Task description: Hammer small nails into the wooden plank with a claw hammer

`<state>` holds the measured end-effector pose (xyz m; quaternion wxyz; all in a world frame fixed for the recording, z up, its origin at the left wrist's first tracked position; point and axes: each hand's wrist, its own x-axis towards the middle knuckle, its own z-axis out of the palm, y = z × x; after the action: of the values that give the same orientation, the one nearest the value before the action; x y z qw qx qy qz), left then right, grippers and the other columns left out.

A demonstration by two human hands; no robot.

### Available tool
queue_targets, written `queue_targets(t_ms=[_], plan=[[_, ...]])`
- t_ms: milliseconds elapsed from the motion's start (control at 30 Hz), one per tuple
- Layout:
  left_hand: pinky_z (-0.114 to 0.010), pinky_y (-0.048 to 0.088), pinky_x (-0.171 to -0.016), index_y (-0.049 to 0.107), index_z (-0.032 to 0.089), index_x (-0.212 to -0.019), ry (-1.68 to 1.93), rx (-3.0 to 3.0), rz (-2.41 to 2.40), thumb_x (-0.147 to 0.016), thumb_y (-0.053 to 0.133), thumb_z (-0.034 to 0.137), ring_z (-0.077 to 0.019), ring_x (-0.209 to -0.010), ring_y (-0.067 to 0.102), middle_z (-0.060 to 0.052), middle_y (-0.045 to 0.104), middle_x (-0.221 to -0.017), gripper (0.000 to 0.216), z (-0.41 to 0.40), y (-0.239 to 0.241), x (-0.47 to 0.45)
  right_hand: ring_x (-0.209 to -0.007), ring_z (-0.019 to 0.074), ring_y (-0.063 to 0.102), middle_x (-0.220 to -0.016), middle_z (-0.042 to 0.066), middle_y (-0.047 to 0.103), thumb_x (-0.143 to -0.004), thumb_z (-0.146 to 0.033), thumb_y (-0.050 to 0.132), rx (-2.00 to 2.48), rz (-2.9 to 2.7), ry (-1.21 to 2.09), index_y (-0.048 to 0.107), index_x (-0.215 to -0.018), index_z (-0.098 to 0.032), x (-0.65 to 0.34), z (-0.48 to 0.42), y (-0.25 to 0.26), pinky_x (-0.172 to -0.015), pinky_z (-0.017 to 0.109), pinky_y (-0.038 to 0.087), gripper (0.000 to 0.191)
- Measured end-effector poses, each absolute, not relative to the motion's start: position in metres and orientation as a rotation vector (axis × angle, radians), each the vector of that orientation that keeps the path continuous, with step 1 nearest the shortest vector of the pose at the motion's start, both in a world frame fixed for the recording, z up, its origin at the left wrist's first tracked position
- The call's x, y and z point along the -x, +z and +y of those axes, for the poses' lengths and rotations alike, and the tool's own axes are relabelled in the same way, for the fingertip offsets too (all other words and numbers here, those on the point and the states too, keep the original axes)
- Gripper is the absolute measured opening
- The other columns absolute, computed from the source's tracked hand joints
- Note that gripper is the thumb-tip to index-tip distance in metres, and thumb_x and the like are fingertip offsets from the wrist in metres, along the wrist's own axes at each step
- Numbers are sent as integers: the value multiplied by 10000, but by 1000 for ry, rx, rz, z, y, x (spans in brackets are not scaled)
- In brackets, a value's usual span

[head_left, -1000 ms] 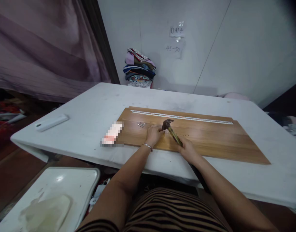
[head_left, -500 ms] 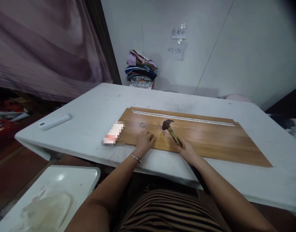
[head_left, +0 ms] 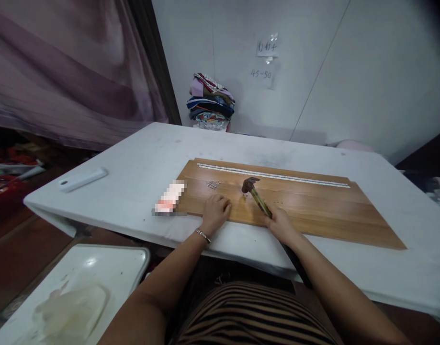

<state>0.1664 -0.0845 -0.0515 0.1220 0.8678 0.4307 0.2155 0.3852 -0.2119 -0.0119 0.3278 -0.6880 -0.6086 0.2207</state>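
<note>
A long wooden board (head_left: 313, 206) lies on the white table (head_left: 141, 163). My right hand (head_left: 279, 223) grips the handle of a hammer (head_left: 254, 192), whose head hangs just above the board. My left hand (head_left: 215, 212) rests on the board's near edge with its fingers curled, and nothing shows in it. A few loose nails (head_left: 213, 184) lie on the board beyond my left hand. A thin pale strip (head_left: 273, 175) runs along the board's far edge.
A blurred pinkish object (head_left: 168, 197) lies at the board's left end. A white flat bar (head_left: 83, 179) sits near the table's left edge. Folded cloths (head_left: 210, 101) are stacked by the wall. A white tray-like surface (head_left: 79, 287) stands below at the left.
My left hand has drawn back from beside the hammer head to the board's near edge. The hammer has stayed almost in place.
</note>
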Motion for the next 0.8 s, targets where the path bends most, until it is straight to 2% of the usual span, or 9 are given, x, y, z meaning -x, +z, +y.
queue_targets(t_ms=[167,433,800], plan=[[-370,426,-915,720,223,-909,617,-2548,1263,-937,579,250,-227,-1004,566,-66,643,-975,146,-84,-51,-166,-1028,281,660,-1145,129,740,-759,-114,526,1782,-1595,560,659,-1268,-155,-385,-211,-13,-923,418,496,528],[-374,422,-915,717,225,-908,618,-2530,1262,-933,586,254,-231,-1002,569,-65,644,-975,136,-84,-51,-167,-1012,284,670,-1162,135,739,-755,-112,518,1784,-1593,579,648,-1296,-154,-384,-210,-19,-916,426,506,558],[-380,419,-915,716,230,-886,613,-2532,1261,-942,579,261,-232,-1005,566,-64,645,-973,152,-84,-53,-167,-998,287,670,-1099,119,754,-742,-106,540,1804,-1591,556,681,-1252,-171,-387,-210,-15,-913,432,508,533]])
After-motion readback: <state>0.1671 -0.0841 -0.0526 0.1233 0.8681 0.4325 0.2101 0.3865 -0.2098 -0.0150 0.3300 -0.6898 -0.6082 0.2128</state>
